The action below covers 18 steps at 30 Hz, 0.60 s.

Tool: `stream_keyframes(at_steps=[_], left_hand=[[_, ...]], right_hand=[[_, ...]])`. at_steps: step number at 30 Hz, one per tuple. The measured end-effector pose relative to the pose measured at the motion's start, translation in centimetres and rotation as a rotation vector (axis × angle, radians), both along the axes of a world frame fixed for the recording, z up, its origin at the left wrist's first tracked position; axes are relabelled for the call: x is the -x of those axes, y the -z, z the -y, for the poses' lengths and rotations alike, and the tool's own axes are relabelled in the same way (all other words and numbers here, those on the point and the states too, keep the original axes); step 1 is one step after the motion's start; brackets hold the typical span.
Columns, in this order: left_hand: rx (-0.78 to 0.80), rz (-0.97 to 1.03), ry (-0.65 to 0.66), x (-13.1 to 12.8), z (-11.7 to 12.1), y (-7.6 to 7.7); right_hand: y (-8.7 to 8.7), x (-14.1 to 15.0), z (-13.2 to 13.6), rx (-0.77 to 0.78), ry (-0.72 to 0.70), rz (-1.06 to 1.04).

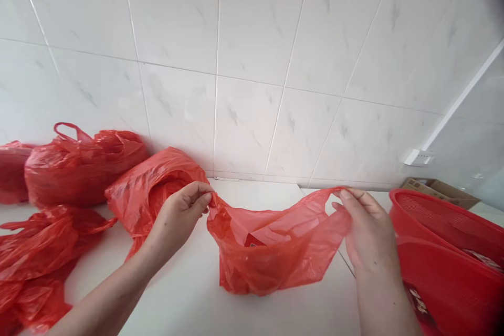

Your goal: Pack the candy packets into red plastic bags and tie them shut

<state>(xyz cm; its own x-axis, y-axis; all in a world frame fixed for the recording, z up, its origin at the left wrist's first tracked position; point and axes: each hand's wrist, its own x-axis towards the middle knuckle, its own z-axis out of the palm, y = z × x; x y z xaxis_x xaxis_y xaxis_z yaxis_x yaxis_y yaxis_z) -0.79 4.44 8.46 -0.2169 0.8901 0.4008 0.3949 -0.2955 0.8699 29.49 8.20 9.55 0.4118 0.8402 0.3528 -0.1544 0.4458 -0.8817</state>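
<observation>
A thin red plastic bag (271, 268) hangs stretched between my two hands over the white table. My left hand (187, 205) pinches its left handle between thumb and fingers. On the other side my right hand (364, 223) grips the right handle, pulled out and up. The mouth of the bag gapes, and a small dark red item (254, 240) shows inside; I cannot make out what it is. The lower part of the bag looks weighted. Just behind my left hand lies another red plastic bag (173, 165), crumpled and partly open.
More filled red bags (86, 168) stand along the tiled wall at left, with a crumpled red bag (35, 268) nearer. Red plastic baskets (449, 278) holding dark packets stand at right. Behind them are a cardboard box (441, 191) and a wall socket (419, 157).
</observation>
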Motion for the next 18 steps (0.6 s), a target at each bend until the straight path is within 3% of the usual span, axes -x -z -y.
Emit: stream_keyframes(at_steps=[3, 8, 11, 14, 18], left_hand=[[-0.081, -0.141, -0.125, 0.2, 0.3, -1.0], [-0.031, 0.095, -0.032, -1.1, 0.4, -3.9], [-0.033, 0.152, -0.007, -1.3, 0.2, -4.1], [0.028, 0.142, -0.014, 0.1, 0.6, -2.3], [0.105, 0.137, -0.042, 2.9, 3.2, 2.5]], right_hand=[[0.9, 0.1, -0.6, 0.047, -0.105, -0.039], [1.2, 0.2, -0.9, 0.047, -0.266, -0.045], [1.2, 0.3, -0.7, 0.038, -0.374, -0.016], [1.7, 0.1, -1.1, -0.019, -0.425, 0.113], [3.7, -0.5, -2.3, -0.010, -0.675, 0.201]])
